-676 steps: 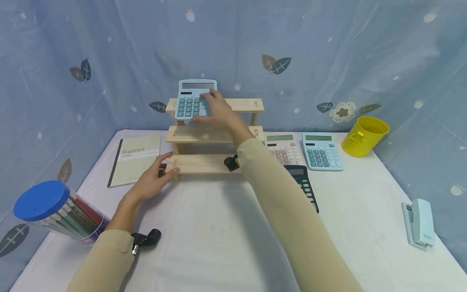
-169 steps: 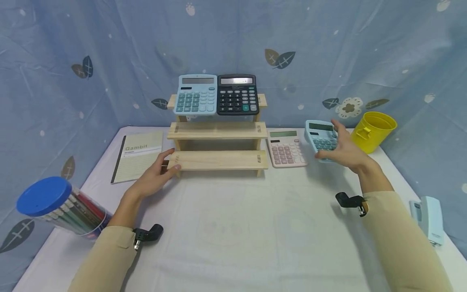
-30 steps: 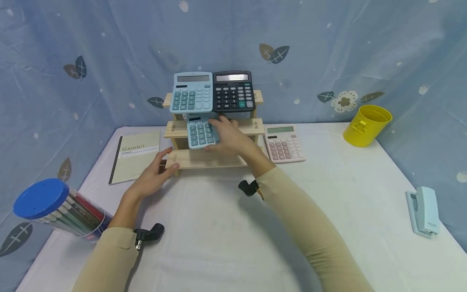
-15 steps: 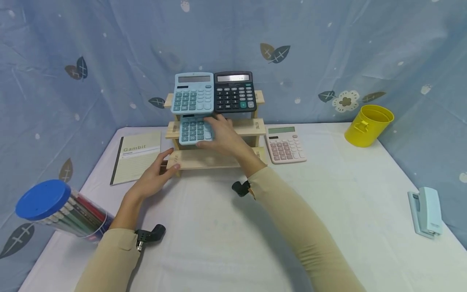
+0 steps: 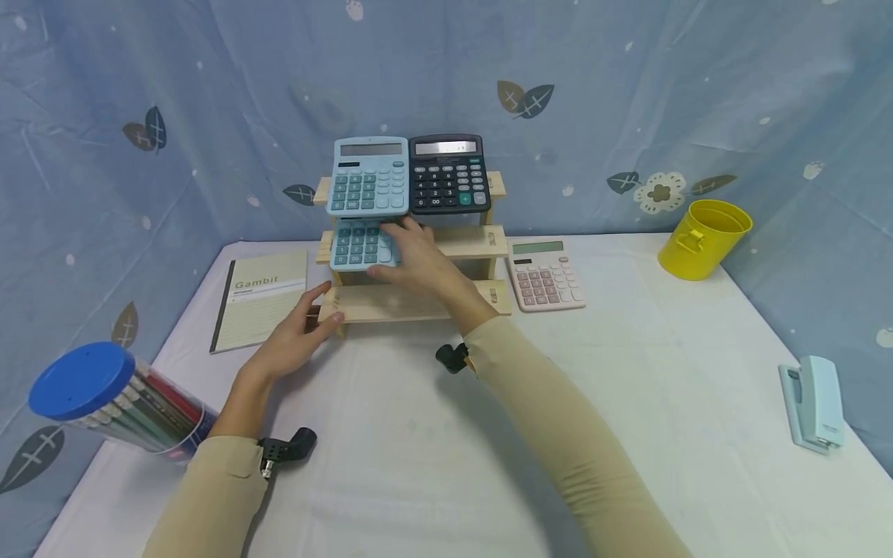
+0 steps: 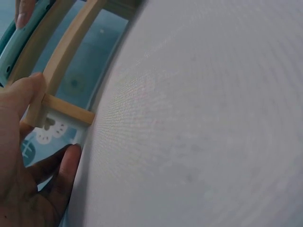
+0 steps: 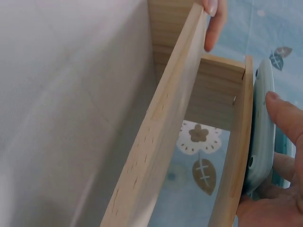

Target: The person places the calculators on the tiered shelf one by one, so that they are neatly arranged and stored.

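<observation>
On the middle step of a three-tier wooden stand (image 5: 391,304) lies a light blue calculator (image 5: 354,246), held at its right side by my right hand (image 5: 418,256). In the right wrist view the calculator's edge (image 7: 262,127) lies against the step's plank, with my thumb over its face. The top of this calculator is hidden behind the tier above. My left hand (image 5: 293,337) grips the left end of the bottom step, thumb at its front edge. On the top step, another blue calculator (image 5: 369,178) and a black calculator (image 5: 449,174) lean side by side.
A pink calculator (image 5: 544,275) lies right of the stand. Farther right are a yellow bucket (image 5: 698,248) and a light blue stapler (image 5: 816,403). A notebook (image 5: 258,302) lies left, behind a blue-lidded tub of pencils (image 5: 139,407).
Over the last second my right hand slid the blue calculator left along the middle step. Earlier, the first blue and the black calculator came onto the top step. My left hand stayed put.
</observation>
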`<state>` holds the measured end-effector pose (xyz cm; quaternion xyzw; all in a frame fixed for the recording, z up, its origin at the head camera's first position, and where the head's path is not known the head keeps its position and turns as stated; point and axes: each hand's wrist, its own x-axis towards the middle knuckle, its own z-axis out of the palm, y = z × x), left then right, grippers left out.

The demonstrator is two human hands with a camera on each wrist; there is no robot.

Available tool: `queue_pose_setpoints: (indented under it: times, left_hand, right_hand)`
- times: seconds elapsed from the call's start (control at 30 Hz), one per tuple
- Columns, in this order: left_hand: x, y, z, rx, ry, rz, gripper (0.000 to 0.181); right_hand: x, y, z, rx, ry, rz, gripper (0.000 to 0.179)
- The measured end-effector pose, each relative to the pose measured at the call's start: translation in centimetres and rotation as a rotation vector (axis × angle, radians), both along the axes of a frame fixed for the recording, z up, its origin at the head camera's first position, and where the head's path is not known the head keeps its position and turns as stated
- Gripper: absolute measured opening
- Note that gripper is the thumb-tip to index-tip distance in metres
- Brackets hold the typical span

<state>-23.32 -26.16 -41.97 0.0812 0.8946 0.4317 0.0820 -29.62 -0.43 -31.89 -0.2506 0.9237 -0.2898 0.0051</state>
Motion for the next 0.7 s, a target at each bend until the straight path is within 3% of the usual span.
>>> queue_pose_setpoints:
  times: [0.7]
  left_hand:
    - [0.0, 0.2, 0.2, 0.006, -0.007, -0.004, 0.080]
  right_hand:
    - [0.1, 1.1, -0.5, 0.016, 0.041, 0.043, 0.081]
